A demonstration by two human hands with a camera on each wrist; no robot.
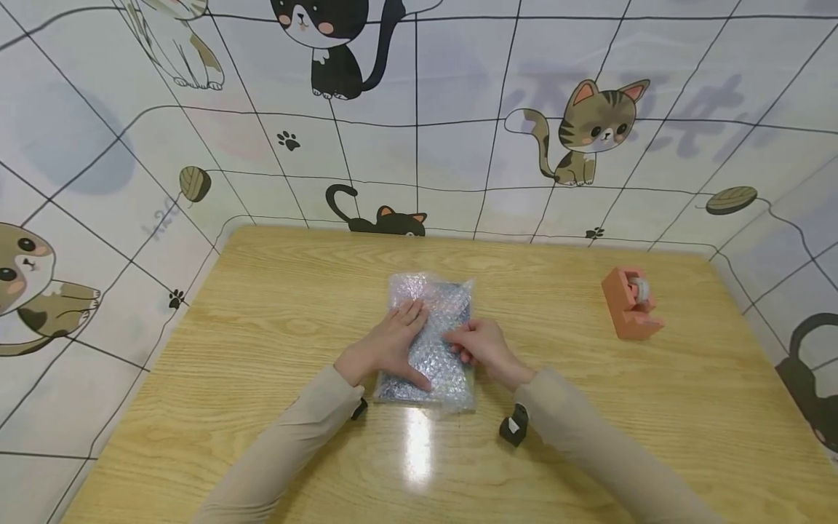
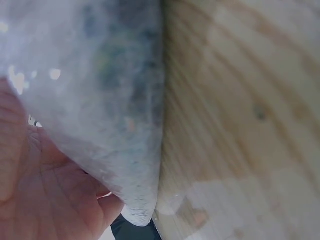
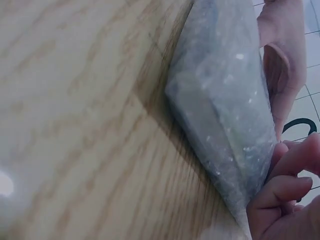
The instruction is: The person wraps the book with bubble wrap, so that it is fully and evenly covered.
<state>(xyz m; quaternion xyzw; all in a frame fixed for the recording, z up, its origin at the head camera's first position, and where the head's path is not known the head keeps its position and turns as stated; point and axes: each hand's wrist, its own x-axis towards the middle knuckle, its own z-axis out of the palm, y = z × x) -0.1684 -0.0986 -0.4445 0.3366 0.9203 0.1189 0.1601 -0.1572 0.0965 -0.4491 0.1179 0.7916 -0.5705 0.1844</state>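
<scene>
A flat, rectangular package in clear bubble wrap (image 1: 440, 367) lies on the table in the head view, something dark showing through the plastic. My left hand (image 1: 393, 342) rests on its left side, fingers extended and thumb spread toward the near end. At the right edge, my right hand (image 1: 483, 348) has curled fingers and appears to pinch the wrap between thumb and forefinger. The left wrist view shows the wrap (image 2: 120, 120) close up beside the left palm (image 2: 55, 195). From the right wrist, curled fingers (image 3: 280, 200) meet the package's edge (image 3: 215, 110).
A salmon-pink tape dispenser (image 1: 630, 304) with a roll of tape stands at the right on the wood-grain table (image 1: 275, 306). A cat-patterned cloth (image 1: 452, 153) hangs behind and along the sides. Dark wrist cameras (image 1: 513, 426) sit below the cuffs.
</scene>
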